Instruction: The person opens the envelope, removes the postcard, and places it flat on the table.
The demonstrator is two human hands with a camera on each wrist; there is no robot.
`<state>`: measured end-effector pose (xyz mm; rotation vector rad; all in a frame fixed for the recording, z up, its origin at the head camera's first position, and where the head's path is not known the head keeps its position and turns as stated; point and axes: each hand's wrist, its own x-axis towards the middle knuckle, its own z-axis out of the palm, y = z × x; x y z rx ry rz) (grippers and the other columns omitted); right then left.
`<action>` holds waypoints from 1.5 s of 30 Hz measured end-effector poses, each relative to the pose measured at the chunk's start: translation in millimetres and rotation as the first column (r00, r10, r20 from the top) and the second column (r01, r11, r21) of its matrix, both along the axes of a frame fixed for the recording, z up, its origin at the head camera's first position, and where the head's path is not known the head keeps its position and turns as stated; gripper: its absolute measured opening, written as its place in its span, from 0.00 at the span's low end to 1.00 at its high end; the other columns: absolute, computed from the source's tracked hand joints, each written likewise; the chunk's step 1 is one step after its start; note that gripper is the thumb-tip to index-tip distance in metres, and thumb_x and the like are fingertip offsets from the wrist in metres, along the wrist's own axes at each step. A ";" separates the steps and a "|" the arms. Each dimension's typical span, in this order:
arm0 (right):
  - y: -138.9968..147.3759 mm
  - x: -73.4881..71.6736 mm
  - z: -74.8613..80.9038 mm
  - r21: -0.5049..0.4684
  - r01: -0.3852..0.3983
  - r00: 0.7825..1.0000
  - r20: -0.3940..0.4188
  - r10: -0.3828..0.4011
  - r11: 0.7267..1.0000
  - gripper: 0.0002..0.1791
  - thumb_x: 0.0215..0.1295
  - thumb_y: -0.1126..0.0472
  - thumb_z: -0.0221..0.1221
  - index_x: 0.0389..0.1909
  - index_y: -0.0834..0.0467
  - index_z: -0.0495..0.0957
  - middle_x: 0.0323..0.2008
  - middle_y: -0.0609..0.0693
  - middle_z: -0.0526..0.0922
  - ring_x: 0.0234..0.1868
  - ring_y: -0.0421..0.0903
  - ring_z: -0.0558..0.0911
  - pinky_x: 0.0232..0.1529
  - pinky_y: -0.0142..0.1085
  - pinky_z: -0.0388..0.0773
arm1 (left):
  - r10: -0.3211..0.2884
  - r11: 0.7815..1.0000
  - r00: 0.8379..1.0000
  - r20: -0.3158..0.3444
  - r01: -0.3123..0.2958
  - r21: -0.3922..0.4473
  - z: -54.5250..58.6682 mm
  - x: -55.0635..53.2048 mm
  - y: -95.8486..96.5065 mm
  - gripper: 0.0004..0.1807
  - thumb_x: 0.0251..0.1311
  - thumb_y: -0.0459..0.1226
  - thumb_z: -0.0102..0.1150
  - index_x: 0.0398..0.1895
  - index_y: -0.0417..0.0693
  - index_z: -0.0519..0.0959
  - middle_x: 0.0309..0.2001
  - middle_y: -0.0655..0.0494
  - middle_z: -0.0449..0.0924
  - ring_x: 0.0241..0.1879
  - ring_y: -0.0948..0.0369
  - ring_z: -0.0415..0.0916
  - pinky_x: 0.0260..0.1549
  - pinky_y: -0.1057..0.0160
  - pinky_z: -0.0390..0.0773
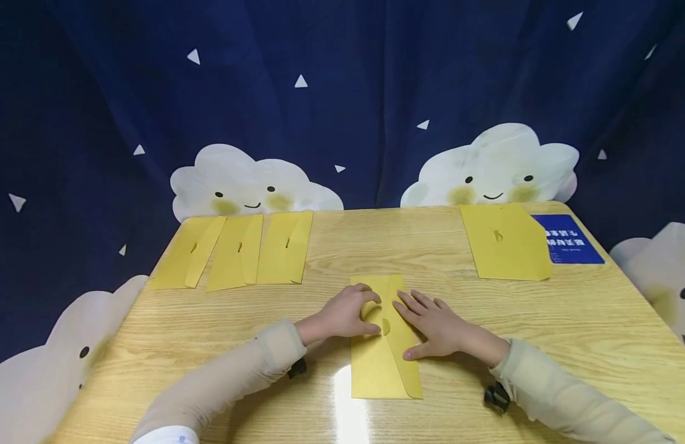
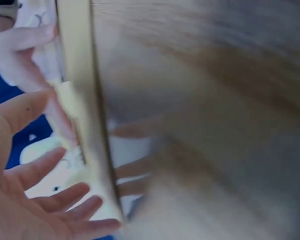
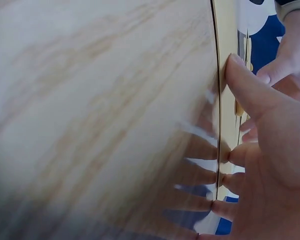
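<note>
A yellow paper envelope [image 1: 374, 370] lies lengthwise on the table between both hands, its flap along the right side and a small rounded tab [image 1: 386, 327] near the middle. My left hand [image 1: 345, 312] is over its left half, thumb and fingers loosely bent and apart, the thumb tip close to the tab. In the left wrist view those fingers [image 2: 40, 170] are spread with nothing between them. My right hand [image 1: 441, 328] rests on the flap side with fingers spread out. In the right wrist view its thumb [image 3: 245, 82] touches the envelope near the edge.
Three more yellow envelopes [image 1: 287, 250] lie in a row at the table's back left. Another envelope [image 1: 500, 246] is at the back right, overlapping a blue printed card [image 1: 576, 240]. A dark blue curtain [image 1: 353, 92] with clouds hangs behind the wooden table [image 1: 253, 394].
</note>
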<state>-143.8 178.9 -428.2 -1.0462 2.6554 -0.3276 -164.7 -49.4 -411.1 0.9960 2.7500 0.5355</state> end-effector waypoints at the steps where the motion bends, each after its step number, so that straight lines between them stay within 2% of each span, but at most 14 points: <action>1: 0.1 0.3 -0.1 0.000 0.000 1.000 -0.001 0.000 1.000 0.52 0.52 0.32 0.54 0.68 0.64 0.52 0.69 0.62 0.47 0.67 0.64 0.47 0.54 0.66 0.51 | 0.002 1.000 0.999 0.038 -0.003 0.027 -2.4 -1.5 1.4 0.27 0.47 0.48 0.66 0.51 0.47 0.76 0.57 0.44 0.68 0.55 0.49 0.66 0.49 0.53 0.70; 3: 0.2 1.0 -0.5 0.000 -0.003 1.000 0.004 0.003 1.000 0.52 0.52 0.32 0.54 0.68 0.64 0.52 0.69 0.62 0.47 0.67 0.64 0.47 0.54 0.66 0.51 | -0.004 0.998 0.996 0.089 -0.002 0.068 -6.7 -3.2 3.8 0.26 0.48 0.47 0.66 0.51 0.48 0.76 0.59 0.42 0.65 0.58 0.47 0.63 0.52 0.50 0.66; 6: 0.2 2.0 -1.1 -0.003 -0.007 1.000 0.007 0.007 1.000 0.52 0.52 0.32 0.54 0.68 0.64 0.52 0.69 0.62 0.47 0.67 0.64 0.47 0.54 0.66 0.51 | -0.019 0.997 0.993 0.117 0.010 0.076 -11.7 -4.4 5.8 0.26 0.48 0.47 0.66 0.52 0.50 0.76 0.62 0.41 0.61 0.61 0.45 0.58 0.55 0.46 0.62; 15: -0.4 0.1 1.7 -0.002 0.002 1.000 0.009 -0.001 1.000 0.52 0.52 0.33 0.55 0.68 0.64 0.52 0.69 0.62 0.47 0.67 0.64 0.47 0.54 0.66 0.51 | -0.070 0.995 0.988 0.137 0.059 0.079 -13.7 -7.9 5.8 0.19 0.49 0.46 0.66 0.46 0.52 0.81 0.64 0.41 0.59 0.64 0.44 0.52 0.56 0.35 0.50; 20: -1.0 -1.1 5.2 0.000 0.014 1.000 0.019 -0.014 1.000 0.49 0.54 0.36 0.56 0.68 0.64 0.53 0.68 0.62 0.48 0.67 0.64 0.47 0.54 0.66 0.52 | -0.070 0.995 0.985 0.155 0.057 0.087 -12.8 -9.5 6.9 0.15 0.50 0.46 0.66 0.42 0.53 0.83 0.64 0.42 0.59 0.65 0.43 0.51 0.53 0.31 0.48; 25: -4.6 -2.3 6.0 -0.012 0.038 0.999 0.006 -0.038 0.999 0.43 0.58 0.38 0.54 0.67 0.61 0.56 0.67 0.63 0.52 0.66 0.65 0.51 0.52 0.66 0.55 | -0.043 0.997 0.988 0.148 0.033 0.068 -12.1 -8.2 10.7 0.13 0.48 0.48 0.67 0.36 0.54 0.81 0.63 0.42 0.61 0.64 0.41 0.51 0.51 0.29 0.49; 30: -10.1 -3.5 6.5 -0.034 0.076 0.997 0.003 -0.076 0.996 0.41 0.58 0.39 0.55 0.67 0.57 0.59 0.66 0.65 0.55 0.64 0.66 0.54 0.47 0.68 0.59 | -0.033 0.999 0.991 0.128 0.028 0.039 -10.9 -6.8 15.6 0.12 0.49 0.47 0.66 0.31 0.54 0.77 0.63 0.40 0.61 0.64 0.38 0.51 0.49 0.28 0.51; 38: -26.8 2.3 8.0 0.081 0.142 0.990 -0.038 -0.139 0.987 0.46 0.54 0.31 0.51 0.66 0.58 0.60 0.65 0.67 0.56 0.63 0.68 0.54 0.39 0.70 0.62 | -0.036 0.999 0.990 0.140 0.034 0.020 -11.0 -10.3 11.1 0.10 0.50 0.44 0.66 0.30 0.50 0.77 0.65 0.37 0.55 0.65 0.41 0.50 0.51 0.33 0.55; 43: -38.0 5.8 8.8 0.148 0.177 0.984 -0.059 -0.170 0.973 0.52 0.50 0.26 0.48 0.67 0.60 0.57 0.64 0.70 0.55 0.62 0.71 0.54 0.38 0.72 0.60 | -0.090 0.996 0.994 0.060 0.091 -0.016 -10.3 -15.8 9.1 0.11 0.51 0.44 0.66 0.32 0.49 0.78 0.58 0.41 0.68 0.61 0.41 0.59 0.54 0.43 0.62; 45: -41.9 5.9 9.1 0.157 0.190 0.981 -0.061 -0.183 0.969 0.54 0.49 0.25 0.47 0.68 0.61 0.55 0.63 0.72 0.55 0.62 0.72 0.55 0.38 0.73 0.59 | -0.109 0.993 0.993 0.032 0.110 -0.029 -9.0 -16.5 9.9 0.11 0.51 0.45 0.65 0.34 0.50 0.78 0.54 0.44 0.73 0.59 0.40 0.62 0.53 0.44 0.65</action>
